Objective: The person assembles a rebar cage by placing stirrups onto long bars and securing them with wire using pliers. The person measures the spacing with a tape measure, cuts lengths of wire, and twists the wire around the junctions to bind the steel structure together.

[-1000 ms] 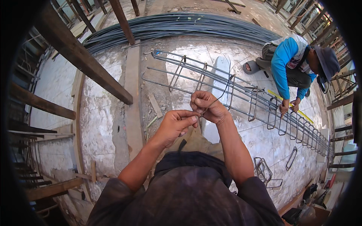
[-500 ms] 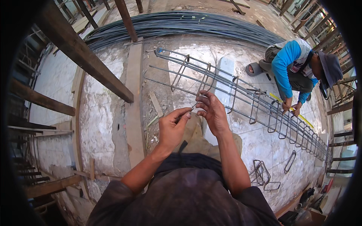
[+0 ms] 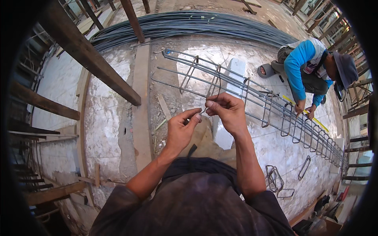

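Note:
My left hand (image 3: 182,126) pinches a short, thin dark wire (image 3: 204,111) between thumb and forefinger. My right hand (image 3: 228,112) is closed at the wire's other end, its thumb and fingertips pressed together. The two hands almost meet in front of my knees. Just beyond them lies a long rebar cage (image 3: 232,84), with bent steel stirrups (image 3: 267,109) spaced along its bars. One stirrup stands right behind my right fingertips; whether the wire touches it I cannot tell.
A co-worker (image 3: 305,67) in blue sleeves crouches at the right, hands at the cage beside a yellow tape measure (image 3: 311,115). Loose stirrups (image 3: 273,179) lie on the floor at my right. A rebar bundle (image 3: 189,29) runs across the back. Timber props (image 3: 90,59) slant at the left.
My right hand has turned over and drawn its spread fingers together into a pinch at the wire. The left hand keeps its pinch, nearly in place.

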`<control>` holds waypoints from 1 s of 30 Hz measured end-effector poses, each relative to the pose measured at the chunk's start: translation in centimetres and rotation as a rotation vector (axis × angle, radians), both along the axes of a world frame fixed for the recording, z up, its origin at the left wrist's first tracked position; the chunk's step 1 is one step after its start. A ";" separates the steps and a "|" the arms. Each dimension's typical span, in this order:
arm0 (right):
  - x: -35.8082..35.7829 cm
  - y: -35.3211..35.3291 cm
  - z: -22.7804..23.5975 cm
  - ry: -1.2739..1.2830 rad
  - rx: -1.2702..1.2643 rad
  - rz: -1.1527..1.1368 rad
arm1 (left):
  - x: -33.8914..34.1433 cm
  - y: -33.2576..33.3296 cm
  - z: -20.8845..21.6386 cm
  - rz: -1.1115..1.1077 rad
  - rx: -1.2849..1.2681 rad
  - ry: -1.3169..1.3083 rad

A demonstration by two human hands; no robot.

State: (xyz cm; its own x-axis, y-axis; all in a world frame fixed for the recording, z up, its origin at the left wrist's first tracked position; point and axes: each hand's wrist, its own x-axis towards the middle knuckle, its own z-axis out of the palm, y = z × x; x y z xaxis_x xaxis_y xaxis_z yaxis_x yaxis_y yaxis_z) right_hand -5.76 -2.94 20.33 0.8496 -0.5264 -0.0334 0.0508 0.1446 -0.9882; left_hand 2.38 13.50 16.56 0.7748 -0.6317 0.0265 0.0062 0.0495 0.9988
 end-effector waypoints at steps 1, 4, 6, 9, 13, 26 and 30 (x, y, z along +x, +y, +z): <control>0.0 -0.1 0.2 0.023 -0.060 0.052 | 0.0 0.1 0.1 -0.004 0.001 0.001; 0.1 -0.8 1.5 0.097 -0.343 0.181 | 0.6 0.6 1.1 -0.146 0.128 -0.035; 0.7 -1.2 2.0 0.025 -0.532 0.207 | 1.5 0.7 1.9 -0.364 0.275 -0.131; 1.2 -1.8 2.6 -0.020 -0.680 0.222 | 3.2 0.6 1.5 -0.488 0.094 0.118; 0.3 -3.6 0.8 -0.030 -0.577 0.297 | 4.4 0.9 3.9 -0.362 0.076 0.431; 0.8 -2.9 1.8 0.086 -0.623 0.165 | 3.9 0.5 3.1 -0.335 0.097 0.412; 1.7 -2.7 -0.4 0.049 -0.564 0.000 | 4.6 0.3 3.2 -0.329 0.057 0.463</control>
